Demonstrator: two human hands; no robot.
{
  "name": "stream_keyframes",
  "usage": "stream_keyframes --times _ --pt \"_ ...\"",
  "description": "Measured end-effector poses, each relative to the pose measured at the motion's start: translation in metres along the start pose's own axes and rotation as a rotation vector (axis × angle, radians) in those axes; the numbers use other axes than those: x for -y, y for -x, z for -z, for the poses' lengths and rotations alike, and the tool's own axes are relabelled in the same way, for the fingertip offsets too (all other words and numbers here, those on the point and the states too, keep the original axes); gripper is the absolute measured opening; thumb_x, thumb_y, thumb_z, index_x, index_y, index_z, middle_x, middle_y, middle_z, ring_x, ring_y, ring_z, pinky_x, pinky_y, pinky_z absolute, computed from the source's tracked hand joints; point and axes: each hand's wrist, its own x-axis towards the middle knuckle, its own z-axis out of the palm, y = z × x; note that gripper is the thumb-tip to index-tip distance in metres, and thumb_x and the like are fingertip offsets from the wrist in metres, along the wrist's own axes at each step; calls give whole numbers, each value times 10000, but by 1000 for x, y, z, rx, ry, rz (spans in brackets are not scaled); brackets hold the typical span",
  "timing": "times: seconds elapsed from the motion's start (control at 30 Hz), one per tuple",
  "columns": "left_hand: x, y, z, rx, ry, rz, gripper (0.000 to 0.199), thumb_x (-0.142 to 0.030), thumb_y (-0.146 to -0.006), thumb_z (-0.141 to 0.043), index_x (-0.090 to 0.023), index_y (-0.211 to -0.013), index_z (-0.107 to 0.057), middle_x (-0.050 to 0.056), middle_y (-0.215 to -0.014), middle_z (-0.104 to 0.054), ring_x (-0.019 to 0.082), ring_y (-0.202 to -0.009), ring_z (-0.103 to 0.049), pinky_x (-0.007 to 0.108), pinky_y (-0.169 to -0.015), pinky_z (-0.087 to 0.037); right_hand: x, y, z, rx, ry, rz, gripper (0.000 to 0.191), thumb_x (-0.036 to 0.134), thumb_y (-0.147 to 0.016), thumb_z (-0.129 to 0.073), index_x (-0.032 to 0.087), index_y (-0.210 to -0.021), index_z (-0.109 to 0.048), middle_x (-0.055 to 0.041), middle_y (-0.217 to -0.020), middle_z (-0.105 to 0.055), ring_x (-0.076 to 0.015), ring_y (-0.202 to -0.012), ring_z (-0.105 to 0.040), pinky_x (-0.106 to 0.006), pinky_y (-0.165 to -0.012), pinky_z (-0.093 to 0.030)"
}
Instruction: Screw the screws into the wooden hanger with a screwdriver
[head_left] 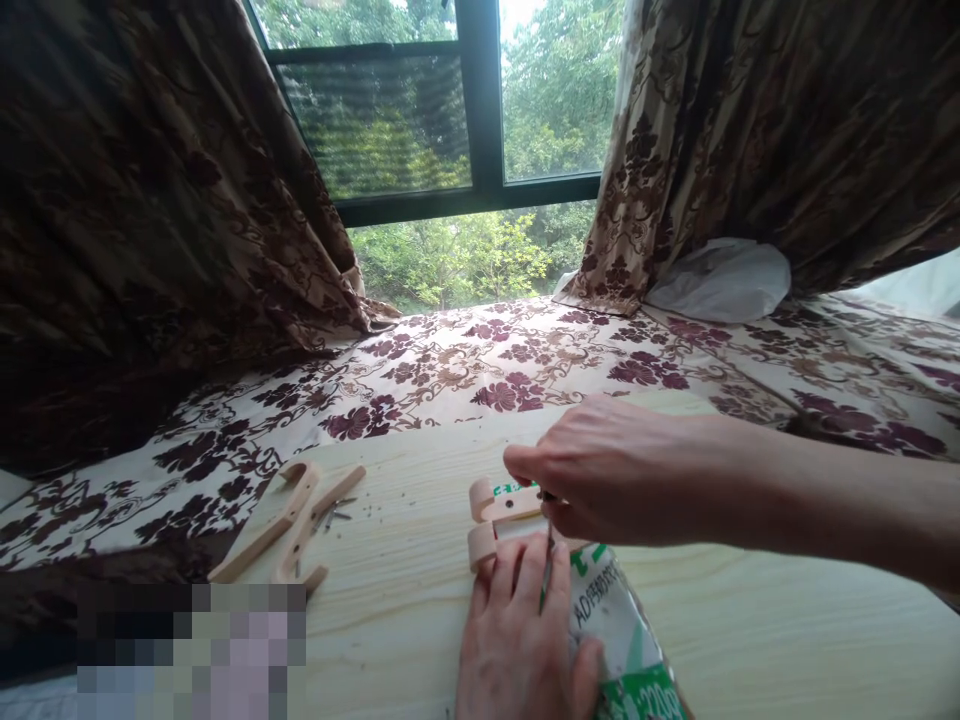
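Note:
My right hand (600, 475) is closed in a pinch around a small, thin metal tool (549, 496), mostly hidden by the fingers. Below it, two pale wooden hooks (484, 500) with curved ends lie side by side, one with a dark screw hole. My left hand (521, 630) rests with its fingers stretched flat over the nearer hook. A white and green printed carton (634, 640) lies under the hooks and beside my left thumb. My fingers hide part of the nearer hook.
More pale wooden hooks (281, 525) lie at the left of the light wooden board (397, 610), with several screws (341, 515) beside them. Small crumbs dot the board. Behind are floral fabric (450, 370), a white plastic bag (724, 280), curtains (645, 170) and a window (487, 110).

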Motion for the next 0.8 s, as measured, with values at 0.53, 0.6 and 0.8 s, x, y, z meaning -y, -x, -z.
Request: stream_keyframes --times 0.53,0.6,0.8 --pt "4 6 -5 90 7 -10 599 -561 -849 -451 -190 -1319 -460 55 -1307 -529 255 -1143 -494 388 -896 -508 -2 3 6 75 15 68 69 172 -780 -579 164 -838 -616 -3 -619 -580 -118 -473 -396 -272 -441 -182" --pt "3 6 -5 93 8 -12 599 -561 -850 -448 -188 -1319 -461 57 -1303 -533 256 -1144 -494 389 -897 -507 -2 2 7 85 -6 113 72 130 -786 -564 171 -832 -603 -4 -669 -593 -117 -512 -422 -271 -454 -203" --pt "2 5 -5 87 9 2 608 -572 -842 -457 -189 -1314 -465 58 -1293 -541 256 -1132 -503 386 -890 -504 0 2 1 86 -13 92 83 133 -816 -519 154 -778 -590 -6 -615 -570 -114 -484 -380 -278 -445 -184"
